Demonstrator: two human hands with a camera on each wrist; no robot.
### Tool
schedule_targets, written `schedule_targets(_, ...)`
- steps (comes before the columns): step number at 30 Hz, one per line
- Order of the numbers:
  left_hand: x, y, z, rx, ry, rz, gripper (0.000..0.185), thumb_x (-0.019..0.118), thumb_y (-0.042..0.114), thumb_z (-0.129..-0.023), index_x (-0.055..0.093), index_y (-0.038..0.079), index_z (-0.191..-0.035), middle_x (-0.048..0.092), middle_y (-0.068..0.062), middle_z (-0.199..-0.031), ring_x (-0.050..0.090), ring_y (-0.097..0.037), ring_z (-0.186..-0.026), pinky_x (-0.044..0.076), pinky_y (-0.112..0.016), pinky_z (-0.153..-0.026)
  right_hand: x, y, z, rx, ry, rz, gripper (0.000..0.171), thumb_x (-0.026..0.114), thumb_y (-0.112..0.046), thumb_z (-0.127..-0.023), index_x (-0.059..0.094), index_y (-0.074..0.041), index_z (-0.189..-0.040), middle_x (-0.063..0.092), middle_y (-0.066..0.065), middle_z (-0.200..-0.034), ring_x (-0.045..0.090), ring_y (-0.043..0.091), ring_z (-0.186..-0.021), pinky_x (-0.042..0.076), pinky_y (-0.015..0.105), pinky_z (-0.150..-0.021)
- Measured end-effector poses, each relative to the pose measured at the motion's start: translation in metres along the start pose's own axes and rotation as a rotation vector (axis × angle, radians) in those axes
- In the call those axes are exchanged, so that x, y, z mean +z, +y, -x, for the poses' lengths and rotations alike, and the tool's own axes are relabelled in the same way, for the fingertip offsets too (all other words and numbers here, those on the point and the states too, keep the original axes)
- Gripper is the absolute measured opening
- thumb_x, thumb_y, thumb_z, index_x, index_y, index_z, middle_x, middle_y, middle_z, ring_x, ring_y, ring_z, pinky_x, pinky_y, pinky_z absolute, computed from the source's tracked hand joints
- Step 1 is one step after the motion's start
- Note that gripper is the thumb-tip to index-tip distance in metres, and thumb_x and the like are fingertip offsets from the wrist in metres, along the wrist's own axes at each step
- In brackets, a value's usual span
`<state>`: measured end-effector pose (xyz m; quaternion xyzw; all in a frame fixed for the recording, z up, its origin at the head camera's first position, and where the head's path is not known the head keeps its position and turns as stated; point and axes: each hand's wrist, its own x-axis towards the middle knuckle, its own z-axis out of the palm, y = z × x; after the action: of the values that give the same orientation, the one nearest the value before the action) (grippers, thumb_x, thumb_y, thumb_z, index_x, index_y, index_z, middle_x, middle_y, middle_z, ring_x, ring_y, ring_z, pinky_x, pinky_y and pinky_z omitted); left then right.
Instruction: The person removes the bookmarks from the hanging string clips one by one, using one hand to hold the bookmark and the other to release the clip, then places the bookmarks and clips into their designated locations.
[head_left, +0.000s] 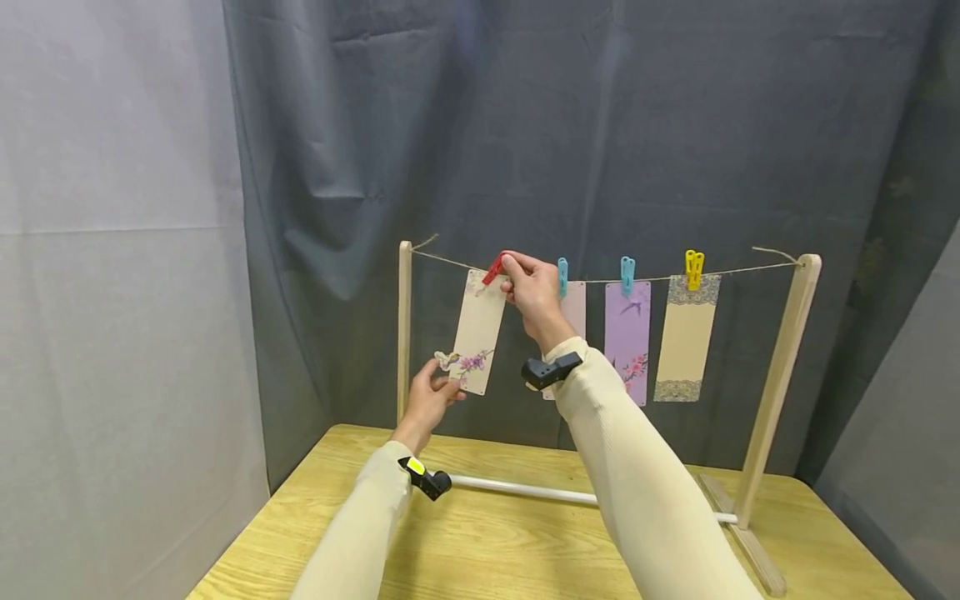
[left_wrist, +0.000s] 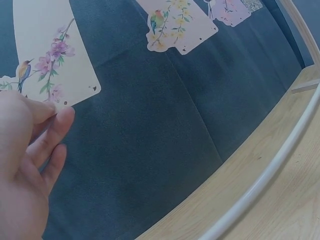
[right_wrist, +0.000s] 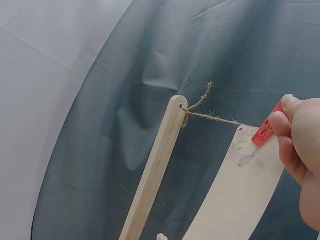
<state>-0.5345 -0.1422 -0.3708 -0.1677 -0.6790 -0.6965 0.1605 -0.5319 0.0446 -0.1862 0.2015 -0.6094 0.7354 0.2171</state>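
A twine line (head_left: 660,278) runs between two wooden posts. My right hand (head_left: 529,287) pinches a red clothespin (head_left: 493,269) at the top of a cream card (head_left: 480,329) with bird and blossom print. In the right wrist view the red clothespin (right_wrist: 265,131) sits on the card's (right_wrist: 240,200) top edge by the twine (right_wrist: 212,118). My left hand (head_left: 429,398) pinches the card's lower left corner; the left wrist view shows the fingers (left_wrist: 42,130) at the card (left_wrist: 47,55). Three more cards hang to the right under two blue pins (head_left: 627,274) and a yellow pin (head_left: 694,268).
The wooden frame has a left post (head_left: 405,333), a slanted right post (head_left: 780,383) and a white bottom rod (head_left: 525,492). It stands on a light wooden table (head_left: 510,550). A dark grey curtain (head_left: 600,125) hangs behind, with a pale wall to the left.
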Motion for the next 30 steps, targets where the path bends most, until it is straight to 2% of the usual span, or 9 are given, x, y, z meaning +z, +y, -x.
schedule_targets(4, 0.0003, 0.0005, -0.0015, 0.009, 0.004, 0.003, 0.059, 0.061, -0.005, -0.101, 0.037, -0.002, -0.155, 0.074, -0.022, -0.106, 0.071, -0.013, -0.074, 0.056, -0.034, -0.080, 0.0001, 0.0025, 0.0000, -0.014, 0.033, -0.017, 0.032, 0.065, -0.019, -0.104, 0.070, -0.003, -0.131, 0.072, 0.008, -0.100, 0.060, 0.005, -0.063, 0.048, 0.019, -0.055)
schedule_targets(7, 0.0004, 0.0016, -0.0018, 0.013, 0.006, 0.008, 0.056, 0.060, -0.007, -0.100, 0.041, -0.001, -0.153, 0.074, -0.021, -0.103, 0.071, -0.014, -0.073, 0.054, -0.027, -0.073, 0.0004, 0.0037, 0.0009, -0.021, 0.046, -0.028, 0.031, 0.065, -0.019, -0.104, 0.071, -0.003, -0.131, 0.072, 0.008, -0.099, 0.060, 0.005, -0.063, 0.048, 0.019, -0.055)
schedule_targets(13, 0.0008, 0.0018, -0.0013, 0.018, 0.015, 0.034, 0.053, 0.061, -0.008, -0.099, 0.046, 0.001, -0.150, 0.074, -0.023, -0.104, 0.070, -0.015, -0.070, 0.054, -0.024, -0.069, 0.0011, 0.0055, 0.0020, -0.035, 0.072, -0.039, 0.031, 0.064, -0.018, -0.105, 0.070, -0.003, -0.132, 0.072, 0.010, -0.099, 0.061, 0.004, -0.063, 0.048, 0.018, -0.056)
schedule_targets(21, 0.0068, 0.0021, 0.0044, 0.026, 0.002, 0.049, 0.053, 0.062, -0.005, -0.100, 0.046, 0.002, -0.150, 0.072, -0.026, -0.105, 0.070, -0.016, -0.072, 0.054, -0.025, -0.071, 0.0028, 0.0085, 0.0025, -0.050, 0.132, -0.114, 0.029, 0.065, -0.016, -0.104, 0.072, -0.001, -0.128, 0.070, 0.008, -0.096, 0.058, 0.002, -0.059, 0.046, 0.017, -0.053)
schedule_targets(24, 0.0073, -0.0003, 0.0057, 0.034, 0.004, 0.049, 0.050, 0.063, -0.004, -0.101, 0.048, 0.003, -0.148, 0.073, -0.026, -0.104, 0.069, -0.016, -0.071, 0.054, -0.025, -0.070, 0.0035, 0.0091, 0.0036, -0.045, 0.129, -0.120, 0.029, 0.065, -0.016, -0.104, 0.072, -0.002, -0.128, 0.071, 0.007, -0.096, 0.059, 0.003, -0.059, 0.046, 0.017, -0.053)
schedule_targets(30, 0.0082, 0.0013, 0.0032, 0.033, -0.005, 0.068, 0.053, 0.061, -0.005, -0.101, 0.044, 0.000, -0.151, 0.070, -0.033, -0.109, 0.069, -0.018, -0.070, 0.054, -0.025, -0.068, 0.0025, 0.0080, 0.0026, -0.036, 0.123, -0.120, 0.029, 0.065, -0.016, -0.104, 0.072, -0.004, -0.129, 0.072, 0.008, -0.100, 0.060, 0.003, -0.060, 0.048, 0.017, -0.055)
